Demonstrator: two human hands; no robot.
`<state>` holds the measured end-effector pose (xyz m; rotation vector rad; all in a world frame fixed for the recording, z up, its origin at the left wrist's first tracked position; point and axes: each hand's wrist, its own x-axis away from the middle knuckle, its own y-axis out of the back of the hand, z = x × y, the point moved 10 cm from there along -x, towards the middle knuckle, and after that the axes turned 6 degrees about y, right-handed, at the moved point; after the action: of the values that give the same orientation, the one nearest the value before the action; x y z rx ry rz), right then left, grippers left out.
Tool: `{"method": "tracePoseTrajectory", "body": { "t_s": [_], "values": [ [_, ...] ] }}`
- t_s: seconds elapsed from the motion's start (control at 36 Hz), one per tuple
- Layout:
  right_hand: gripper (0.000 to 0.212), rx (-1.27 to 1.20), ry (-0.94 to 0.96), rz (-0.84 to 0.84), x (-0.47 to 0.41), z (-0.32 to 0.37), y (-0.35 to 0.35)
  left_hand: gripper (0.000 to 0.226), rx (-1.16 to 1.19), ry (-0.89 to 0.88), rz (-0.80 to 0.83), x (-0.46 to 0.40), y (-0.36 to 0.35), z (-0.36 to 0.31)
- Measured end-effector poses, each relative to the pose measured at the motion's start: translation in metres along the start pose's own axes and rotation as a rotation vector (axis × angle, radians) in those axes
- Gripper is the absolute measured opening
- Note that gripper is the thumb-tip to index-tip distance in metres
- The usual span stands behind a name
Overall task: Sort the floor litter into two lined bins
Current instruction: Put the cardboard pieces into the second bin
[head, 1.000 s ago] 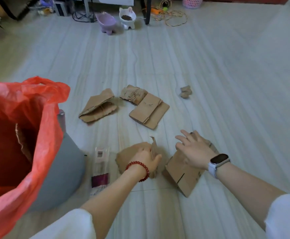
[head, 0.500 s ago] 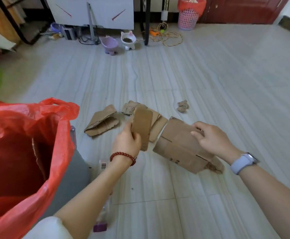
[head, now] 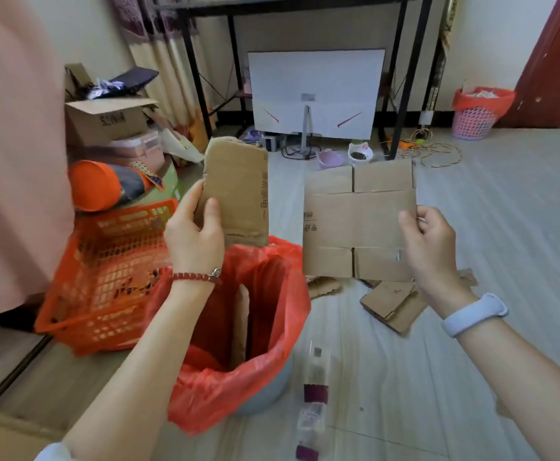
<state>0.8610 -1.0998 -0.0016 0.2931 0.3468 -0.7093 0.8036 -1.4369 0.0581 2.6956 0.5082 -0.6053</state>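
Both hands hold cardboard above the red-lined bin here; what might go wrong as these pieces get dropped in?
The wide flattened cardboard panel, pinched only at its edge by the right hand, looks as broad as the red-lined grey bin's mouth and may catch on the rim. An upright cardboard strip already stands inside, so the narrow cardboard piece in the left hand could jam against it. The loose red liner might get pushed down.

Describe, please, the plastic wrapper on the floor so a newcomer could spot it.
Start at the grey bin with the red liner. Just right of its base, on the pale floor, lies the plastic wrapper: long, narrow, clear with purple bands, unlike the brown cardboard scraps beyond.
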Motion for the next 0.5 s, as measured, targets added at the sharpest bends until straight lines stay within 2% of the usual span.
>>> {"method": "tracePoseTrajectory", "body": {
  "t_s": [0.06, 0.14, 0.31, 0.39, 0.44, 0.5],
  "values": [
    [0.009, -0.052, -0.038, 0.004, 0.006, 0.001, -0.015, 0.034, -0.066, 0.025, -0.026, -0.005, 0.027, 0.011],
    [0.01, -0.051, -0.039, 0.038, 0.015, 0.009, -0.033, 0.033, -0.253, 0.105, 0.054, -0.006, 0.043, 0.038],
    [0.009, 0.018, 0.041, 0.172, 0.025, 0.034, -0.067, 0.032, -0.54, 0.223, 0.406, 0.025, 0.012, 0.112],
    [0.011, 0.069, 0.08, 0.229, 0.029, 0.043, -0.083, 0.033, -0.746, 0.202, 0.566, 0.044, -0.005, 0.144],
    [0.013, 0.111, 0.124, 0.296, 0.032, 0.051, -0.098, 0.032, -0.857, 0.182, 0.549, 0.045, 0.0, 0.154],
    [0.017, 0.153, 0.194, 0.395, 0.037, 0.064, -0.119, 0.032, -0.863, 0.185, 0.47, 0.041, 0.012, 0.157]
  ]
}}
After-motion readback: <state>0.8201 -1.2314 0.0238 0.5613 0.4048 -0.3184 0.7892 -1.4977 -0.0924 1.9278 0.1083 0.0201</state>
